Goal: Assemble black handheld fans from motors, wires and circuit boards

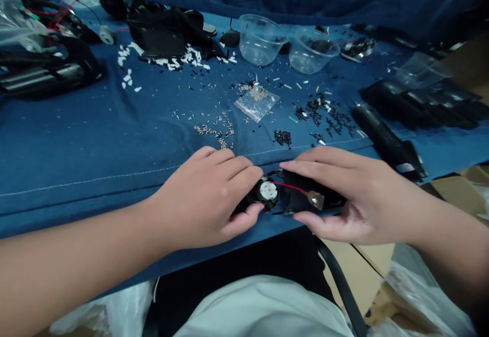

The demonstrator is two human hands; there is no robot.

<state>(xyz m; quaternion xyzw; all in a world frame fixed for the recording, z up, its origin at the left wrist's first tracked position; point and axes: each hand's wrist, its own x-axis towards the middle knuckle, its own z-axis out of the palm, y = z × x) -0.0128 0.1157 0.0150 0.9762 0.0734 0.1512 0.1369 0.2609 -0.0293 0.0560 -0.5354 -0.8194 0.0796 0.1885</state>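
Observation:
My left hand (206,199) curls round a small round motor (267,193) with a white face, thumb under it and fingers over it. My right hand (344,194) grips a black plastic housing (301,199) between thumb and fingers at the near edge of the blue cloth (95,138). A red wire (288,187) runs from the motor across the housing to a small metal tab (316,199). Both hands sit side by side, almost touching.
Small screws (214,129), a little plastic bag of parts (256,102), black bits (321,115) and white pieces (171,61) lie scattered. Two clear cups (263,39) stand at the back. Black housings (420,103) are stacked right, wired parts (42,67) left. Cardboard boxes (462,194) sit below right.

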